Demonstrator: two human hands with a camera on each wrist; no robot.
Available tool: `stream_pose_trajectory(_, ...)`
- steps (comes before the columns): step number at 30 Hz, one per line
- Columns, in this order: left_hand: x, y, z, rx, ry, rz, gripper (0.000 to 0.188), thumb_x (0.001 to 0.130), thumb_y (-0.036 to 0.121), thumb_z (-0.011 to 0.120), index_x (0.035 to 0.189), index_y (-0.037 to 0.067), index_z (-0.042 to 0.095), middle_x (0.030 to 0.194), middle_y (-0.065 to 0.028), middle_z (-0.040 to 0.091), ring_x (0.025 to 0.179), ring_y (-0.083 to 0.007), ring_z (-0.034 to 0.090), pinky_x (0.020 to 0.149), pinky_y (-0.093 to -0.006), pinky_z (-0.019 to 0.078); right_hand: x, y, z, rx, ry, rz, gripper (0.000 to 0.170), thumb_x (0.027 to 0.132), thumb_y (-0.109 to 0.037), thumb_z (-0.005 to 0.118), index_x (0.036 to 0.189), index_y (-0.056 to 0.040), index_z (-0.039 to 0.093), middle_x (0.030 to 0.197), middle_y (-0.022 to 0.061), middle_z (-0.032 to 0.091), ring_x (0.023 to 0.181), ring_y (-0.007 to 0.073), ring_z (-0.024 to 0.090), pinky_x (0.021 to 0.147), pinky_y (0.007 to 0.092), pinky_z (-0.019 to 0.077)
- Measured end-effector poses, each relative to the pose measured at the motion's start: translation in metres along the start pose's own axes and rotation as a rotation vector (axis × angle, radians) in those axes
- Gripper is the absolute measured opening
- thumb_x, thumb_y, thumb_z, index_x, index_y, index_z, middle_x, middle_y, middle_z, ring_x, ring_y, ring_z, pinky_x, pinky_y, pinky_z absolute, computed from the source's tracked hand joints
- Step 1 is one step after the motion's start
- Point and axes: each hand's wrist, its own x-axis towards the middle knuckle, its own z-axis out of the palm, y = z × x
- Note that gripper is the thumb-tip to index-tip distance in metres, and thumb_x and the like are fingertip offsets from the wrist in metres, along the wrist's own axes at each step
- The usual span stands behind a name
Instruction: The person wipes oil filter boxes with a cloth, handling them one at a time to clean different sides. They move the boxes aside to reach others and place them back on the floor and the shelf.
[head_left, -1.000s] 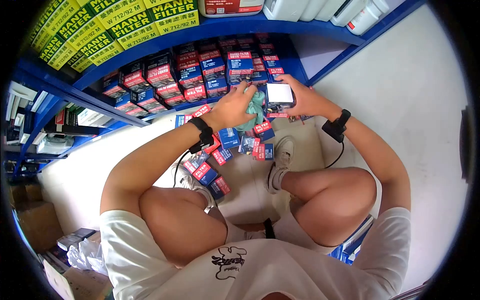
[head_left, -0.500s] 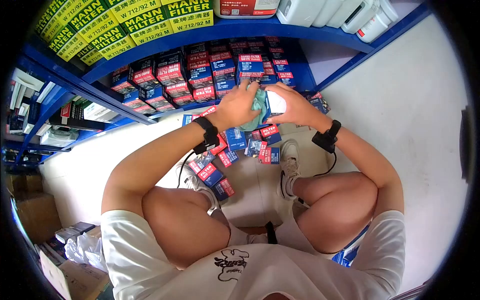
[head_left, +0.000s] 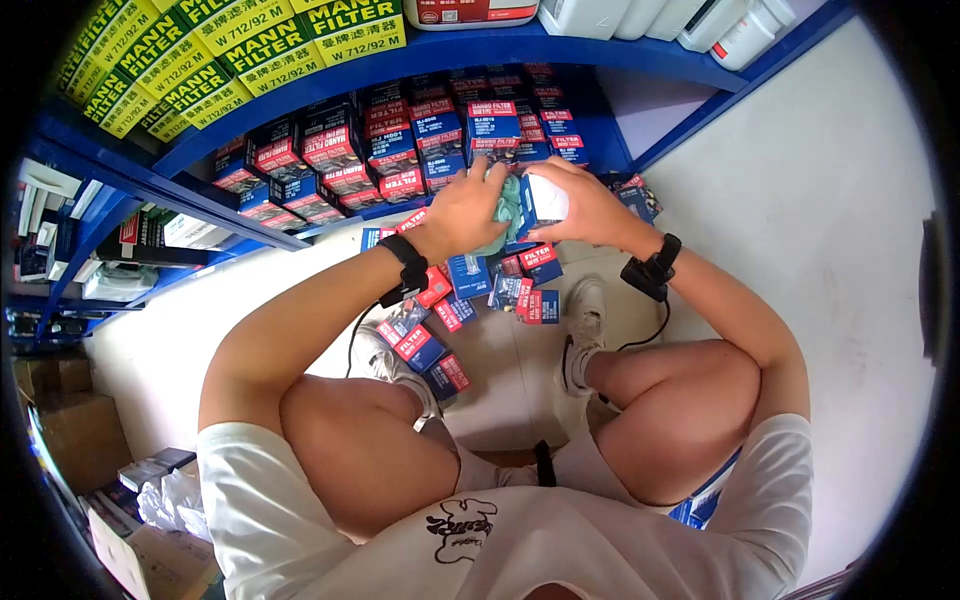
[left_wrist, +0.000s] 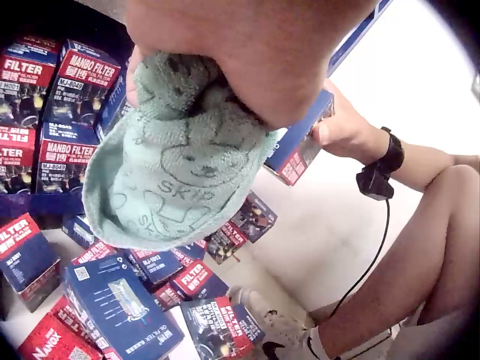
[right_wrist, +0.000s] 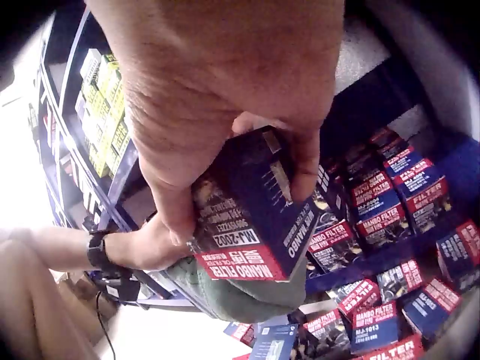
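Observation:
My right hand (head_left: 590, 208) grips a blue and red oil filter box (right_wrist: 251, 206) marked MJ-2002, fingers on one side and thumb on the other. In the head view the box is tilted, a white face toward the right palm. My left hand (head_left: 462, 212) holds a bunched green cloth (left_wrist: 187, 169) printed with small drawings. The cloth lies up against the blue side of the box in the head view. Below both hands, several similar filter boxes (left_wrist: 120, 304) lie loose on the floor between the shoes.
Rows of filter boxes (head_left: 335, 150) fill the low blue shelf ahead. Above stand yellow-green MANN filter boxes (head_left: 265, 45) and white bottles (head_left: 750, 35). A blue shelf edge (head_left: 560, 48) crosses over the hands. Cardboard boxes (head_left: 85, 440) and a plastic bag (head_left: 175, 500) are at left.
The box in the right hand has turned from white face up to tilted, blue side toward the cloth. The left hand has brought the cloth onto that side. The view has shifted slightly.

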Motion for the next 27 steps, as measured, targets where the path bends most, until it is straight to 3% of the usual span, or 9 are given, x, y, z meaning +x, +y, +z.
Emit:
stream_pose_trajectory(10, -0.003, 0.014, 0.006, -0.067, 0.002, 0.123, 0.065, 0.072, 0.018, 0.079, 0.125, 0.002, 0.043, 0.122, -0.0235, 0.049, 0.105, -0.0455, 0.058, 0.09, -0.0482, 0.0509, -0.009, 0.027, 0.011, 0.035, 0.026, 0.056, 0.082, 0.061, -0.024, 0.091, 0.13, 0.0014, 0.053, 0.124, 0.0157, 0.057, 0.115, 0.0328, 0.055, 0.1, 0.0384, 0.044)
stream_pose_trajectory(13, 0.003, 0.005, -0.002, -0.067, -0.041, 0.048, 0.064, 0.073, 0.02, 0.078, 0.125, 0.003, 0.043, 0.12, -0.0234, 0.049, 0.105, -0.0458, 0.058, 0.089, -0.0483, 0.0512, -0.013, 0.026, -0.001, -0.241, 0.001, 0.065, 0.081, 0.062, -0.025, 0.091, 0.13, 0.0008, 0.053, 0.124, 0.0172, 0.056, 0.116, 0.0346, 0.054, 0.1, 0.0395, 0.0438)
stream_pose_trajectory(15, 0.004, -0.006, -0.005, -0.063, -0.032, 0.024, 0.064, 0.074, 0.02, 0.078, 0.125, 0.003, 0.043, 0.118, -0.0232, 0.049, 0.105, -0.0461, 0.058, 0.088, -0.049, 0.0514, -0.018, 0.029, -0.007, -0.136, 0.051, 0.247, 0.081, 0.065, -0.024, 0.09, 0.131, -0.0011, 0.049, 0.122, 0.0174, 0.057, 0.113, 0.0307, 0.057, 0.097, 0.0392, 0.0462)
stream_pose_trajectory(16, 0.003, -0.011, -0.006, -0.059, -0.026, 0.002, 0.064, 0.074, 0.021, 0.077, 0.125, 0.003, 0.043, 0.117, -0.0229, 0.049, 0.105, -0.0464, 0.058, 0.087, -0.0498, 0.0516, -0.02, 0.029, -0.008, -0.136, 0.051, 0.245, 0.081, 0.065, -0.024, 0.09, 0.131, -0.0011, 0.049, 0.122, 0.0174, 0.057, 0.113, 0.0307, 0.057, 0.097, 0.0392, 0.0462)
stream_pose_trajectory(18, 0.001, -0.016, -0.004, -0.063, -0.025, 0.008, 0.064, 0.074, 0.02, 0.078, 0.124, 0.003, 0.043, 0.116, -0.0226, 0.048, 0.104, -0.047, 0.058, 0.085, -0.0513, 0.0519, -0.023, 0.029, -0.01, 0.264, 0.045, 0.487, 0.08, 0.069, -0.024, 0.09, 0.132, -0.0032, 0.045, 0.122, 0.017, 0.056, 0.11, 0.0249, 0.059, 0.094, 0.0383, 0.0487)
stream_pose_trajectory(19, 0.0, -0.016, -0.001, -0.052, -0.05, 0.003, 0.064, 0.074, 0.02, 0.078, 0.124, 0.003, 0.043, 0.116, -0.0226, 0.048, 0.103, -0.0471, 0.058, 0.085, -0.0514, 0.0518, -0.025, 0.034, -0.009, 0.066, 0.069, 0.341, 0.077, 0.071, -0.019, 0.087, 0.131, -0.005, 0.042, 0.123, 0.0158, 0.055, 0.107, 0.0216, 0.06, 0.092, 0.0369, 0.0502)
stream_pose_trajectory(22, -0.003, -0.005, 0.001, -0.055, -0.09, 0.028, 0.064, 0.073, 0.02, 0.078, 0.125, 0.004, 0.044, 0.118, -0.0225, 0.048, 0.104, -0.0469, 0.058, 0.086, -0.0512, 0.0515, -0.023, 0.039, -0.003, 0.181, 0.043, 0.218, 0.077, 0.072, -0.017, 0.086, 0.134, -0.0048, 0.042, 0.124, 0.0149, 0.053, 0.11, 0.023, 0.058, 0.094, 0.0368, 0.0492)
stream_pose_trajectory(23, -0.001, 0.0, 0.002, -0.058, -0.071, 0.076, 0.064, 0.073, 0.02, 0.078, 0.125, 0.004, 0.044, 0.119, -0.0224, 0.048, 0.105, -0.0467, 0.057, 0.087, -0.0513, 0.0515, -0.022, 0.04, 0.001, 0.03, 0.094, 0.027, 0.076, 0.074, -0.017, 0.084, 0.136, -0.0042, 0.043, 0.124, 0.014, 0.051, 0.111, 0.0243, 0.057, 0.095, 0.0366, 0.0484)
stream_pose_trajectory(27, 0.003, 0.014, 0.0, -0.003, -0.092, 0.225, 0.066, 0.071, 0.02, 0.079, 0.126, 0.005, 0.046, 0.12, -0.0218, 0.048, 0.106, -0.0449, 0.058, 0.085, -0.0504, 0.0527, -0.02, 0.028, -0.001, 0.068, -0.036, 0.182, 0.077, 0.071, -0.019, 0.085, 0.136, -0.0032, 0.046, 0.126, 0.0142, 0.051, 0.113, 0.027, 0.055, 0.098, 0.037, 0.0464)
